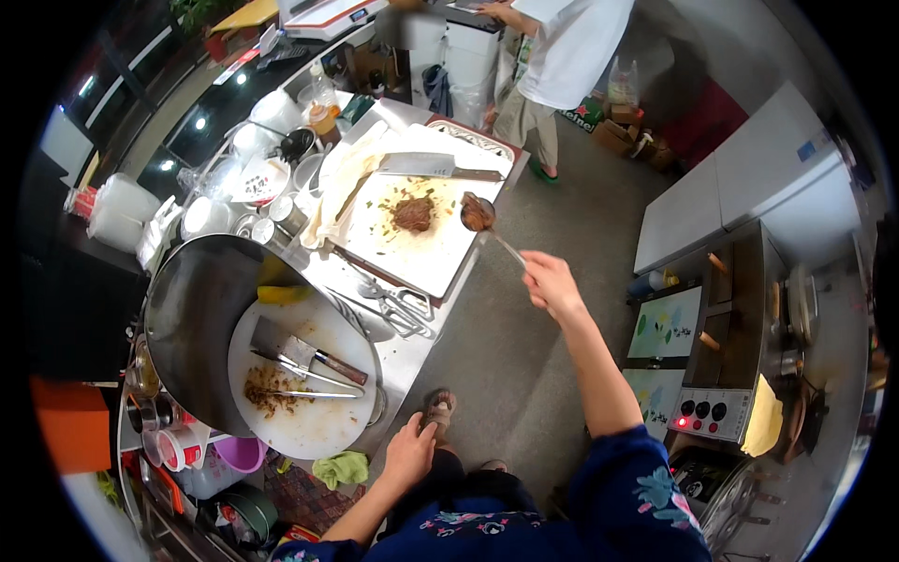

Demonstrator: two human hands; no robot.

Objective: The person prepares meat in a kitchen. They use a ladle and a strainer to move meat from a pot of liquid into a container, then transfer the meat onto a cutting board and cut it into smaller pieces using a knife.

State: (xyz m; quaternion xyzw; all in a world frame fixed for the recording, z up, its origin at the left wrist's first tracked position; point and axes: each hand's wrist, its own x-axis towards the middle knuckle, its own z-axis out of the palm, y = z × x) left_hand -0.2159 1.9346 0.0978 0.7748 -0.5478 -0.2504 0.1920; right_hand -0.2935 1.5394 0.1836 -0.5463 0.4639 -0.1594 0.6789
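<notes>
My right hand (551,282) is closed around the handle of a metal ladle (508,249). A brown piece of cooked meat (478,214) lies in the ladle's bowl, which hangs just past the right edge of a white cutting board (440,253). On that board sits a mound of brown meat (413,214) with green and brown bits scattered round it. A cleaver (417,165) lies across the board's far part. My left hand (410,453) hangs low by my leg, fingers loosely apart, with nothing in it.
At the left a large metal pot (192,309) stands beside a round board (309,421) bearing another cleaver (290,345) and tongs (314,393). Metal tongs (398,304) lie at the counter's edge. A person (571,56) stands at the back; a cooker (716,412) is to the right.
</notes>
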